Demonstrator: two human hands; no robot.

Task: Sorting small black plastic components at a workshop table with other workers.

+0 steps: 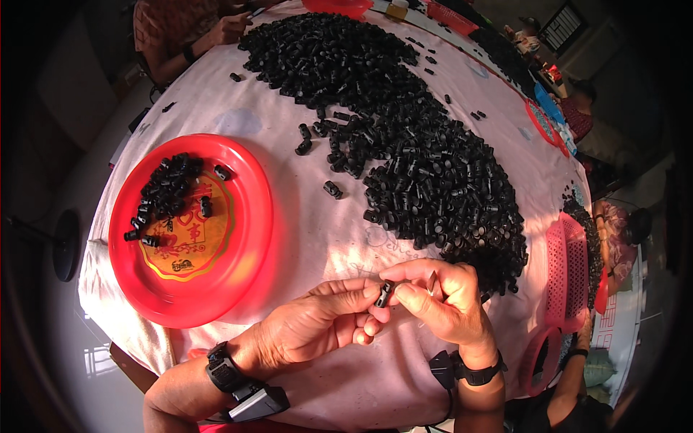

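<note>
A small black plastic cylinder part [384, 294] with lighter slots is pinched between the thumb and fingers of my left hand [317, 321]. My right hand [444, 307] is closed close beside it, fingertips near the part's right side. A thin, pointed tool [432, 282] that looks like a small blade sticks up between the right fingers; the rest of it is hidden. Beyond both hands spreads a large heap of similar black parts [433, 180]. On the left stands a round red tray [238, 289] with a small cluster of black parts [170, 184] in it.
A pale pink cloth [310, 238] covers the table, with a few loose parts [333, 190] near the heap. Pink perforated baskets [567, 267] stand at the right edge. Another person's hands [231, 29] work at the far left; other people sit along the right.
</note>
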